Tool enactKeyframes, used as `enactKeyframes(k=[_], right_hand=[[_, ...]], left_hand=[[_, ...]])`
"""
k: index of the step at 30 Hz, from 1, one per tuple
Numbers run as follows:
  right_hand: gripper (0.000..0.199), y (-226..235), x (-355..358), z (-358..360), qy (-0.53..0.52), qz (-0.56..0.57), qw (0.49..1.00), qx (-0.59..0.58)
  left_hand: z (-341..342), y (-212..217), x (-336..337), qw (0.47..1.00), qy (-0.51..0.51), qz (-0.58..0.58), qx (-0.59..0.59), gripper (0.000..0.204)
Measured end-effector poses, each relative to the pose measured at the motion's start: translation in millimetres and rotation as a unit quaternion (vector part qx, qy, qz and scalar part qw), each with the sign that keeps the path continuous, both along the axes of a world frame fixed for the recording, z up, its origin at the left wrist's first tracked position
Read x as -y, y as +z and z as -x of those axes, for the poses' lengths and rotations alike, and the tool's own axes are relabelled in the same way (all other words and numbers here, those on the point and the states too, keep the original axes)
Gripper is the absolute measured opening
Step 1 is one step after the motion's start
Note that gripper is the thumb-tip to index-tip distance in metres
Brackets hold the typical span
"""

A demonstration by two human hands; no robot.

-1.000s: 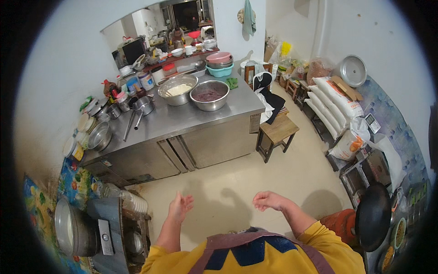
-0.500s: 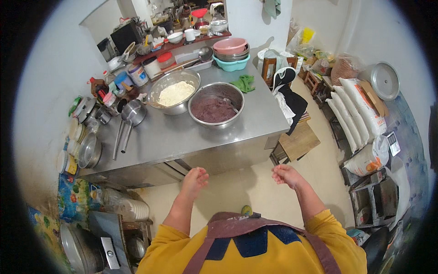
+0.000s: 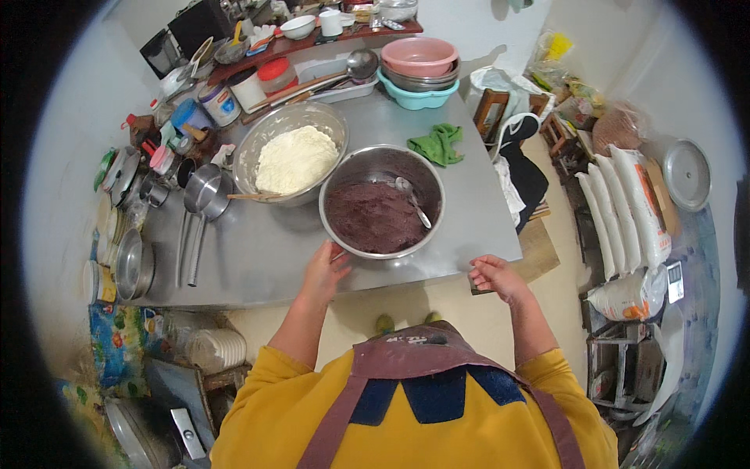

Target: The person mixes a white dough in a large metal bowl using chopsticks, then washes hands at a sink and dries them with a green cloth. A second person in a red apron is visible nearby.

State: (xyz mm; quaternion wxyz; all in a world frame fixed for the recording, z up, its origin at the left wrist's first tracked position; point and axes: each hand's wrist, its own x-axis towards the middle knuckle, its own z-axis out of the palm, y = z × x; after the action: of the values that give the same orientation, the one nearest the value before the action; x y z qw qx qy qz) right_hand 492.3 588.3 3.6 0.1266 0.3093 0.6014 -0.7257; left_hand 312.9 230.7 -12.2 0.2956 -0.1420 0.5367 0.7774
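A steel bowl (image 3: 438, 176) near the front of the metal counter holds a dark purple-brown paste (image 3: 375, 217). A metal spoon (image 3: 414, 202) rests in it against the right side. My left hand (image 3: 324, 272) is just below the bowl's front left rim, fingers apart and holding nothing; whether the fingertips touch the bowl I cannot tell. Beside the counter's front right corner is my right hand (image 3: 498, 278), empty, its fingers loosely bent and apart. A second steel bowl (image 3: 248, 148), behind and to the left, contains a pale yellow doughy mass (image 3: 297, 160).
A green cloth (image 3: 437, 144) lies right of the bowls, below stacked basins (image 3: 420, 95). Saucepans (image 3: 208, 191) and jars crowd the counter's left (image 3: 258, 273). A wooden stool (image 3: 539, 250) stands off its right corner, with white sacks (image 3: 617, 207) farther right.
I have come closer to the counter, and the bowls now appear larger and nearer. My left hand has moved up to the paste bowl's front rim; my right hand has reached the counter's corner.
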Motion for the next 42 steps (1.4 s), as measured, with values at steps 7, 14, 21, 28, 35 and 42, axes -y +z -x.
enactKeyframes(k=[7,14,21,28,35,42], right_hand=[[0.022,-4.4,-75.4,106.7,0.060,-0.102,0.993,-0.030],[0.037,-15.8,-115.7,290.2,0.164,-0.562,0.765,-0.269],[0.051,-62.5,-99.3,355.5,0.248,-0.685,0.656,-0.197],[0.017,-73.9,-113.2,283.7,0.298,-0.604,0.677,-0.296],[0.028,-39.4,-132.0,182.9,0.496,-0.475,0.690,-0.230],[0.028,-44.2,-111.3,170.7,0.479,-0.421,0.739,-0.219]], left_hand=[[-13.2,11.7,-20.6,0.999,0.046,0.011,0.001,0.038],[-46.7,12.9,-51.2,0.983,0.180,-0.027,-0.012,0.039],[-61.6,20.4,-81.7,0.970,0.241,-0.043,-0.006,0.047],[-56.4,23.0,-94.4,0.962,0.271,-0.020,0.005,0.051],[-32.7,30.2,-126.9,0.964,0.261,-0.040,0.021,0.047],[42.3,9.6,-200.2,0.976,0.150,-0.157,-0.017,0.051]])
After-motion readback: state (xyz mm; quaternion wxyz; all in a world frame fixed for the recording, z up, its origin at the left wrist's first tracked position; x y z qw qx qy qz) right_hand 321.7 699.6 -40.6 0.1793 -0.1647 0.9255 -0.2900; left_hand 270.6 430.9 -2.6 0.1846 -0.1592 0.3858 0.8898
